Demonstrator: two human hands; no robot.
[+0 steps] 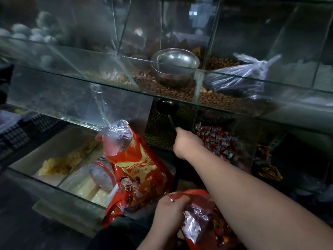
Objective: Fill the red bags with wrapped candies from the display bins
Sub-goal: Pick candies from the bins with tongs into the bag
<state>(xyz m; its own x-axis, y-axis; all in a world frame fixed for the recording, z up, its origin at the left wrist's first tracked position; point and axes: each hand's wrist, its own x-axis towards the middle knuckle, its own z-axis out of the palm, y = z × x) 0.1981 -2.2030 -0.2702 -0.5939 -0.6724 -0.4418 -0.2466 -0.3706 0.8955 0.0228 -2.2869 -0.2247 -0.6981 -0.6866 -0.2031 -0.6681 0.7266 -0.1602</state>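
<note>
Right hand [187,143] reaching by wrapped candies [219,139], grip unclear | left hand [170,207] pinching red bag [197,213] rim

Glass display bins [111,112] hold wrapped candies [218,139] and a steel bowl [174,65].

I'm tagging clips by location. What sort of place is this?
Probably a small shop's bulk snack counter: glass display bins hold loose nuts or beans, a metal bowl sits in one, and wrapped candies fill another.

Shop: glass display bins [180,98]
</note>
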